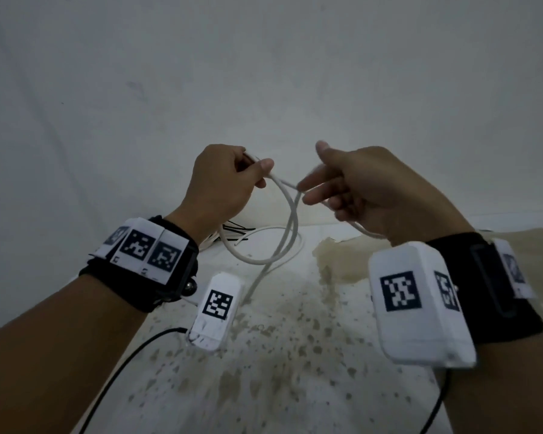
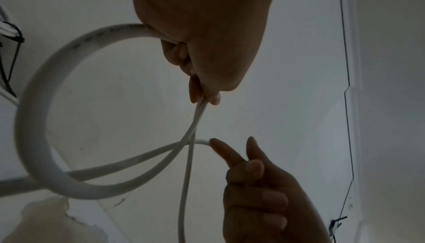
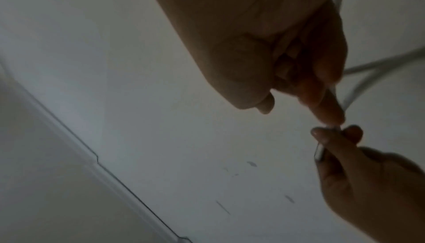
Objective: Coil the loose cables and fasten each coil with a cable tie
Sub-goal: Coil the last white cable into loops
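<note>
Left hand (image 1: 223,180): grip closed, thumb and forefinger pinching the white cable (image 1: 290,214) near its end, with one formed loop hanging below the fist. Right hand (image 1: 367,189): fingers curled round a further run of the same cable, the forefinger extended toward the crossing point just beside the left grip. The cable is held in the air above the surface (image 1: 295,355); its tail drops to that surface below the loop.

Risks, as judged:
- The loop is held at a single pinch point. The jacket looks smooth and springy, so a slack pinch would let the loop open or slide out.
- The strands cross just below the left grip. Feeding the next turn on the wrong side of that crossing would likely produce a twist or knot instead of a flat coil.
- The trailing length could drag the black cable ties (image 1: 235,230), lying on the surface below the left wrist, off their place.

Materials: cable round in section, matt white, faint printed lettering on the jacket, moderately stiff, holding a broad curve. Ties thin, black, straight. Surface pale, mottled with brownish stains.
</note>
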The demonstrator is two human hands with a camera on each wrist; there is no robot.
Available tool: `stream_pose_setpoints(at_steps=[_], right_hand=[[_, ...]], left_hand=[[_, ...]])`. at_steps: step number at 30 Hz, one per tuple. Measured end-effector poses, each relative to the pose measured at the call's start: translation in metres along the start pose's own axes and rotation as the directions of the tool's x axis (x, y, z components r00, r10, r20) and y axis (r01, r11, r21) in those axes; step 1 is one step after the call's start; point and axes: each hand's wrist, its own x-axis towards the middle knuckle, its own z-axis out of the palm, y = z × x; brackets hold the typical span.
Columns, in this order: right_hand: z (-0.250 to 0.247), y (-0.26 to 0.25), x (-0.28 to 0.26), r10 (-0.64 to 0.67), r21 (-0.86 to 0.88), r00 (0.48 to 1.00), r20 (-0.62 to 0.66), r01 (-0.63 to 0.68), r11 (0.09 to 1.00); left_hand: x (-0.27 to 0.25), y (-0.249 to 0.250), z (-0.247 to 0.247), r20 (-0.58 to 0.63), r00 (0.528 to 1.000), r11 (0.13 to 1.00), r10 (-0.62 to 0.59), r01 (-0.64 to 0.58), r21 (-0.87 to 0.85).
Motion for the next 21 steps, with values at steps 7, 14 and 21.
stream_pose_setpoints(at_steps=[7,14,21], right_hand=[[0.023,0.025,0.022,-0.544,-0.622,0.839,0.033,0.443,0.645],[0.039,0.041,0.019,-0.261,-0.065,0.956,0.136,0.272,0.960],[0.043,0.034,0.029,-0.053,0.440,0.997,0.059,0.022,0.898]], left_hand=[[-0.003,0.006,0.000,0.030,0.993,0.993,0.113,-0.112,-0.037],[-0.007,0.002,-0.008,0.046,0.994,0.995,0.100,-0.099,-0.027],[-0.002,0.001,-0.031,0.009,0.997,0.975,-0.074,0.071,0.213]])
